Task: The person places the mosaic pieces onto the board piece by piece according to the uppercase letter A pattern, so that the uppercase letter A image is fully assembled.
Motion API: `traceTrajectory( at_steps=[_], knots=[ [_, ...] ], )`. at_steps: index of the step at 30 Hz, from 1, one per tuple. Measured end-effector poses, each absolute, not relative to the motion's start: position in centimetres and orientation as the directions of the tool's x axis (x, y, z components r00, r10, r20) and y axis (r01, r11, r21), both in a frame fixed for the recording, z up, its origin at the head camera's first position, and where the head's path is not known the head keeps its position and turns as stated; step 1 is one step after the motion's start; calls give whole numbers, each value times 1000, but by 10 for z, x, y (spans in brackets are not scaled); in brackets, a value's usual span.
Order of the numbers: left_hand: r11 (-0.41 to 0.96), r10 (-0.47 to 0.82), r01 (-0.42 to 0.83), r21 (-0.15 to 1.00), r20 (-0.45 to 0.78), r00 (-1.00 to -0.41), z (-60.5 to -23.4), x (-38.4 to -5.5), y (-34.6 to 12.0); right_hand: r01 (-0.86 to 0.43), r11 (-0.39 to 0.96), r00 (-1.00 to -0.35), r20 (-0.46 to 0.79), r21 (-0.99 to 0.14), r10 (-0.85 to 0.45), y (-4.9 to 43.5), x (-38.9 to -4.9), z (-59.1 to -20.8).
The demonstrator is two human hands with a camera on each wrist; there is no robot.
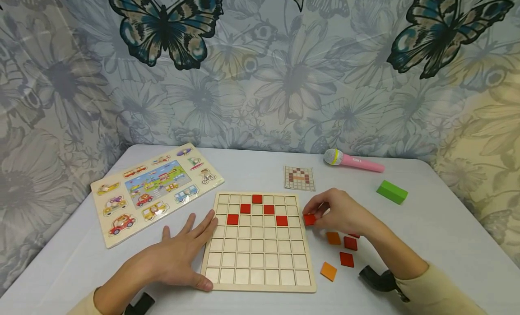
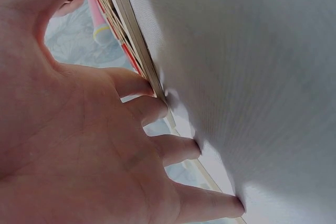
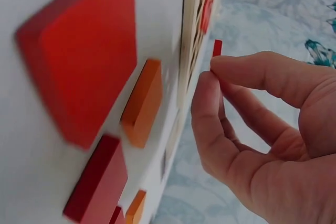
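A square wooden grid board (image 1: 257, 291) lies on the white table, with several red tiles set in a peaked pattern in its upper rows, the top one (image 1: 257, 199) near the far edge. My left hand (image 1: 176, 254) is spread at the board's left side, its fingertips and thumb touching the edge. In the left wrist view, that hand's straight fingers (image 2: 210, 203) reach down to the table. Just off the board's right edge, my right hand (image 1: 343, 212) pinches a red tile (image 1: 309, 220) between thumb and fingertips. The right wrist view shows the pinched tile (image 3: 217, 48) edge-on.
Loose red tiles (image 1: 346, 259) and orange tiles (image 1: 328, 271) lie below my right hand. Behind the board is a small pattern card (image 1: 299, 178). A pink toy microphone (image 1: 361, 163) and a green block (image 1: 392, 192) lie back right; a vehicle puzzle board (image 1: 115, 179) lies left.
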State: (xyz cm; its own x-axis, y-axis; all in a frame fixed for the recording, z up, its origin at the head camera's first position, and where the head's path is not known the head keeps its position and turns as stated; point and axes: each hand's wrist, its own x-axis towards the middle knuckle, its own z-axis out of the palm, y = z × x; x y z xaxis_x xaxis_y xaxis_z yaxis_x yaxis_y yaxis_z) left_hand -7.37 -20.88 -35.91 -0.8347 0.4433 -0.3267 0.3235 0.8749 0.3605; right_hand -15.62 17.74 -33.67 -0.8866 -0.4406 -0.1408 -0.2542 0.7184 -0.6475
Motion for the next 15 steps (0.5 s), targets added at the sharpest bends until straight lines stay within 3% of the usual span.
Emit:
traceTrajectory(
  at_steps=[15],
  knots=[
    [875, 444, 326, 359, -325, -835, -359, -74, -209, -294, 637, -841, -123, -712, -526, 155, -152, -342]
  ],
)
